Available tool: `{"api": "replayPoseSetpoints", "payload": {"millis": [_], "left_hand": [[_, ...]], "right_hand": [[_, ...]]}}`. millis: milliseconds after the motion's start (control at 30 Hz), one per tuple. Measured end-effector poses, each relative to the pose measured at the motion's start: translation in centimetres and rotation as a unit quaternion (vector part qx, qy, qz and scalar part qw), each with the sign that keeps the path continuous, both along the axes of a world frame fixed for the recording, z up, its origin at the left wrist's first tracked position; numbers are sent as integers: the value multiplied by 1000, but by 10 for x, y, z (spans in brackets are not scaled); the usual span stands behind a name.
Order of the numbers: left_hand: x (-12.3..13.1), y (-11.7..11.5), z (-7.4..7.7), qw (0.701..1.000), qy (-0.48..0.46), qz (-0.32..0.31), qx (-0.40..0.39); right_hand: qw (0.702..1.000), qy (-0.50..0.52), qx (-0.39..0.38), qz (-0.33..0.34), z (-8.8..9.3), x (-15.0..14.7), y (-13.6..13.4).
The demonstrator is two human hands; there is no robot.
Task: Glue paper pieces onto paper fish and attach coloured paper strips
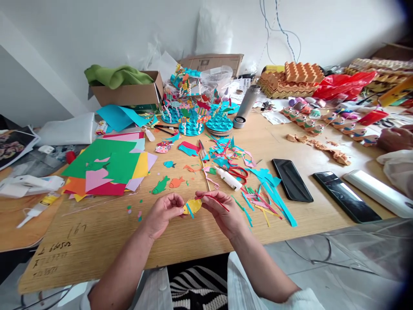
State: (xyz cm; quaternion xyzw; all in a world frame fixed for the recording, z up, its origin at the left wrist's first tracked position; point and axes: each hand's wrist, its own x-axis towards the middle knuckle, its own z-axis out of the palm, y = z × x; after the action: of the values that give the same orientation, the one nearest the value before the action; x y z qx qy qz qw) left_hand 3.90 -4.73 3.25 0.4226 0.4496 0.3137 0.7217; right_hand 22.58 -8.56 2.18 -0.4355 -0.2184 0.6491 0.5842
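Head view: yellow paper fish point(192, 206) held above the wooden surface point(80, 245), long axis running side to side between the hands. Left hand point(164, 214) pinches its left end; right hand point(222, 214) pinches a thin red paper strip point(217, 200), just beside the fish's right end. White glue bottle point(228, 178) lies beyond the fish.

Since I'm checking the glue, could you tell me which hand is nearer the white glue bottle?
The right hand is nearer, just below the white glue bottle; the left hand sits farther off, down and left of it.
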Motion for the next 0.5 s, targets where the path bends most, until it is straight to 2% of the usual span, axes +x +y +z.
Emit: {"api": "replayPoseSetpoints", "payload": {"millis": [300, 500], "left_hand": [[2, 5, -2, 999, -23, 5, -31], [9, 19, -2, 999, -2, 5, -52]], "right_hand": [[998, -51, 0, -32, 1, -5, 10], [996, -76, 10, -38, 4, -6, 17]]}}
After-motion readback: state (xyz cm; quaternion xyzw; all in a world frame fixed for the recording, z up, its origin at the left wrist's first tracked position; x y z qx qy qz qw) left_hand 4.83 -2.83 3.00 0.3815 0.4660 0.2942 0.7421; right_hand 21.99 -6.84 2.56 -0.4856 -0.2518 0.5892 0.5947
